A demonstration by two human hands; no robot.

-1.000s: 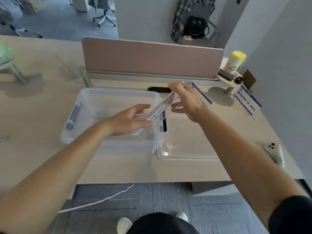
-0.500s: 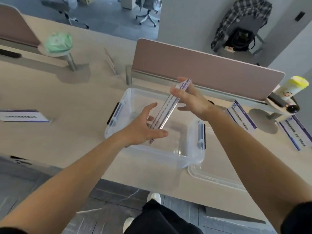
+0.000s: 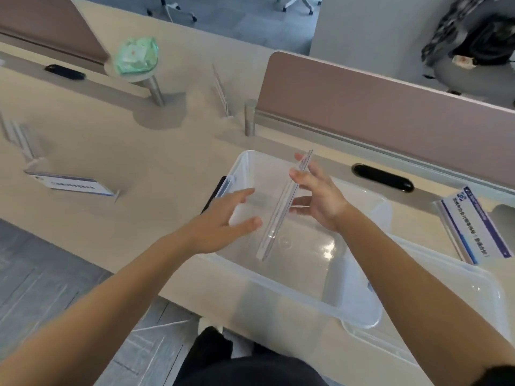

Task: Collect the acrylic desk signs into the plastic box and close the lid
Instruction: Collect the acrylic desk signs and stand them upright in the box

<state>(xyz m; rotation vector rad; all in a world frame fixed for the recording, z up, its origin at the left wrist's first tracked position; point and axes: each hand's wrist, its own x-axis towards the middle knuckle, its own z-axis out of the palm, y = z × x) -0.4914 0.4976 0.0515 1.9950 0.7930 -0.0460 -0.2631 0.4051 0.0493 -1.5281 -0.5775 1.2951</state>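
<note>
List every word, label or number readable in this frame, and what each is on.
No text reads clearly enough to quote.
White-and-blue acrylic desk sign on the right: logo and characters, too blurred.
White-and-blue acrylic desk sign on the left: print blurred.
Clear acrylic sign, held edge-on: no print shows.
Green packet: unreadable.

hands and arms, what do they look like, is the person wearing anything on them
The left hand and right hand are bare: no gloves, rings or watch show. Both forearms are uncovered too. Only a black sleeve shows, high on the right arm at the frame's bottom corner.
</note>
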